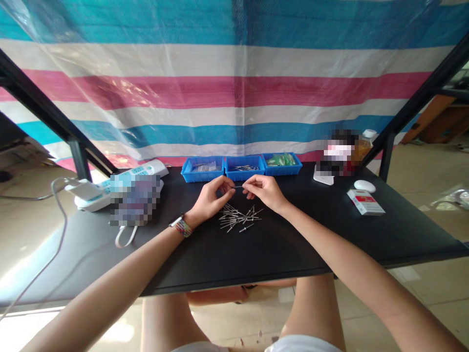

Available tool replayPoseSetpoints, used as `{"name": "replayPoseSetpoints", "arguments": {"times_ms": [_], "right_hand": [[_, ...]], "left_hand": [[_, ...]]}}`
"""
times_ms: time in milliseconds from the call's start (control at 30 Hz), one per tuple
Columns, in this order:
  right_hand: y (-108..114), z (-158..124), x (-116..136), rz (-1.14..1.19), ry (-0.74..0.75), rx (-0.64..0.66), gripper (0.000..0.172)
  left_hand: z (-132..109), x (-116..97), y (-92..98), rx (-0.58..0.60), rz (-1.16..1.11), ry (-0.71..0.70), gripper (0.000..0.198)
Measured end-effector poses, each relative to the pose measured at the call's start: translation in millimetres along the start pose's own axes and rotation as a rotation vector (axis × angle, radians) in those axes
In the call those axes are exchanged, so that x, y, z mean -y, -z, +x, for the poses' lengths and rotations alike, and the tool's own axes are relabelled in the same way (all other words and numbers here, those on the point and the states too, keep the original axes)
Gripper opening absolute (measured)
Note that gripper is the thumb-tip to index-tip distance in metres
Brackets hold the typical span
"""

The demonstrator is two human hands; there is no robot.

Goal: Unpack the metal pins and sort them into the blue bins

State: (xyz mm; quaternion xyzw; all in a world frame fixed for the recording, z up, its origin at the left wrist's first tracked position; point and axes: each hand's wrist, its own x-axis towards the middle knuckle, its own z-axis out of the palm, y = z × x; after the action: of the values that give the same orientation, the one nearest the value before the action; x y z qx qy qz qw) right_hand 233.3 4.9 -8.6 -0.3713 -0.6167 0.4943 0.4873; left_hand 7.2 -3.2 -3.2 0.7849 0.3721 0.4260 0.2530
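A thin silvery pop rivet (238, 186) spans the gap between my two hands above the black table. My left hand (215, 196) pinches its left end, and my right hand (266, 191) has fingers closed at the right end. Just below them lies a loose pile of pop rivets (238, 217), pointing in many directions. One rivet (246, 228) rests at the pile's near side. Behind my hands, three blue bins stand in a row: the left bin (198, 178) has clear plastic bags, the middle bin (238, 175) similar metal pins, the right bin (284, 170) green packets.
On the left are a white power strip (158, 168) with a plugged-in charger (83, 189), its cable, and a blurred-out object (136, 200) with a white loop. At right sit a cigarette box (366, 202), a white oval case (364, 186) and a bottle (366, 141). Striped sheeting (234, 93) hangs behind.
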Motion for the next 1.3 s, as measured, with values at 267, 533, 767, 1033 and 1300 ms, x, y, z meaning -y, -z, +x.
{"name": "replayPoseSetpoints", "arguments": {"times_ms": [267, 533, 767, 1033, 1300], "right_hand": [[-1.0, -2.6, -0.5, -0.009, -0.003, 0.025, 0.037], [-1.2, -3.1, -1.1, -0.025, 0.049, 0.0, 0.033], [-2.0, -3.4, -4.5, -0.075, 0.016, 0.009, 0.045], [-4.4, -4.9, -3.6, -0.029, 0.049, -0.014, 0.032], [-4.5, -6.1, -1.4, -0.045, 0.075, -0.021, 0.031]], "left_hand": [[0.8, 2.3, -1.0, 0.007, 0.059, -0.03, 0.028], [1.1, -0.2, -0.5, 0.01, 0.081, 0.005, 0.038], [0.6, -0.7, -0.2, -0.01, 0.053, -0.037, 0.027], [0.8, 0.6, 0.3, -0.013, 0.119, -0.013, 0.04], [-0.2, 3.3, 1.4, 0.003, 0.119, -0.019, 0.043]]}}
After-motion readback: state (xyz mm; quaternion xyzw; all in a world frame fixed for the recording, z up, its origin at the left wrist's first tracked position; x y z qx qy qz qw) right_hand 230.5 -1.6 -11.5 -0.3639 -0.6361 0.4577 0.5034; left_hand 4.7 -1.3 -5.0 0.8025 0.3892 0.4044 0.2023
